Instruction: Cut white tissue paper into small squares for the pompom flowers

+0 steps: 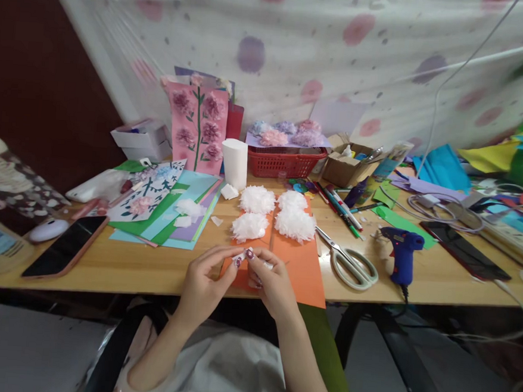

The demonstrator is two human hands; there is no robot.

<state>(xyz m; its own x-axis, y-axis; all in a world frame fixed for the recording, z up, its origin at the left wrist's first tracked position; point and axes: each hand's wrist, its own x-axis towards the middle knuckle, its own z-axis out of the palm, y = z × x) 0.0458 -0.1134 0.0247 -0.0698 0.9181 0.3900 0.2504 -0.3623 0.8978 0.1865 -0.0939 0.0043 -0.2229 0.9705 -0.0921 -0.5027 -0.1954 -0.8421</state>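
Note:
My left hand (211, 276) and my right hand (271, 277) meet at the table's front edge, thumbs and fingertips pinched together. Between them is a small piece of white tissue paper (240, 256), mostly covered by the fingers. Both hands are closed on it, over an orange sheet of card (303, 276). Just beyond, several fluffy white tissue-paper flowers (257, 200) sit on the orange card in two columns. Loose white tissue pieces (189, 209) lie to the left on a stack of coloured paper (163, 232).
Scissors (350, 265), a blue glue gun (403, 254) and a phone (468, 249) lie to the right. At the back stand a white roll (234, 164), a red basket (286, 163) and a cardboard box (348, 166). Another phone (67, 247) is at left.

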